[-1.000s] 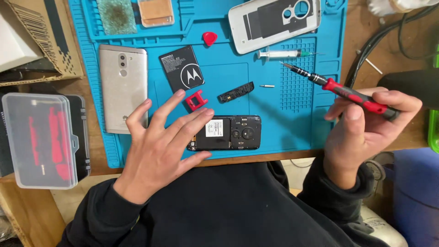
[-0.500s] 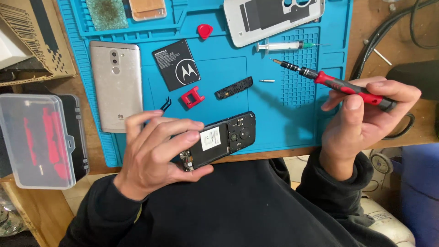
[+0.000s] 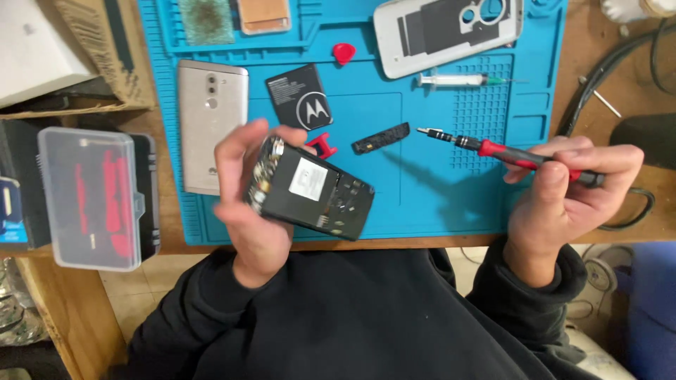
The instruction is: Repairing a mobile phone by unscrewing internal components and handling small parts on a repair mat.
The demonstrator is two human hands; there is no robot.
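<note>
My left hand (image 3: pixel 248 204) holds a black opened phone (image 3: pixel 310 188) lifted above the near edge of the blue work mat (image 3: pixel 422 204), its exposed back with a white sticker facing up. My right hand (image 3: pixel 570 197) grips a red-and-black precision screwdriver (image 3: pixel 507 153), tip pointing left over the mat, apart from the phone. A black flat battery (image 3: pixel 298 96), a small red plastic part (image 3: pixel 322 146) and a narrow black strip piece (image 3: pixel 381 138) lie on the mat just beyond the phone.
A silver phone (image 3: pixel 210 134) lies face down at the mat's left. A grey back cover (image 3: pixel 451 29), a syringe (image 3: pixel 458 81) and a red pick (image 3: pixel 343 52) sit farther back. A clear bit case (image 3: pixel 91 197) stands left; black cables (image 3: pixel 605 77) run at right.
My left hand picked the black phone up off the mat and raised it toward me, tilted. The right hand kept hold of the screwdriver, shifting slightly.
</note>
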